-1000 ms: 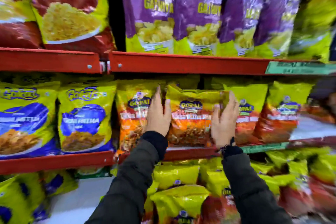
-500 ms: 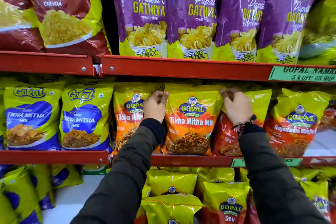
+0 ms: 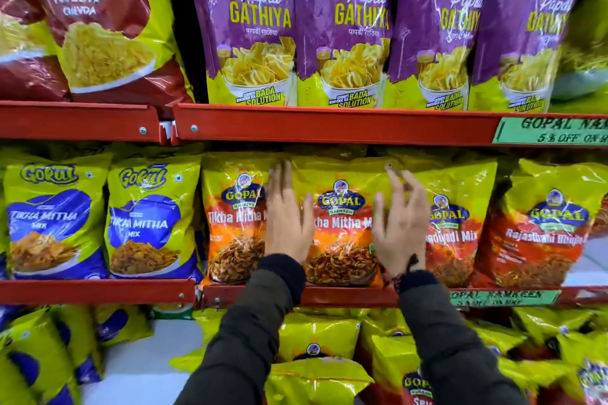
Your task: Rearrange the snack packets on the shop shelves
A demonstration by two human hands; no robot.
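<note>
Two arms in dark olive-grey padded jacket sleeves, fabric smooth w/ a slight sheen, each ending in a black ribbed knit cuff at the wrist. Left hand [image 3: 288, 223] bare, no rings or watch visible. Right hand [image 3: 399, 227] also bare; a dark red-and-black thread band circles its wrist just above the cuff, loose ends hanging. Fingers blurred.

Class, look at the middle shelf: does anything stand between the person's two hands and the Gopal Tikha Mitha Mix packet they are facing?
Nothing visible does. The left hand and the right hand are both open, directly in front of the Tikha Mitha Mix packet, which stands upright at the front of the middle shelf. Whether they touch it is unclear.
</note>
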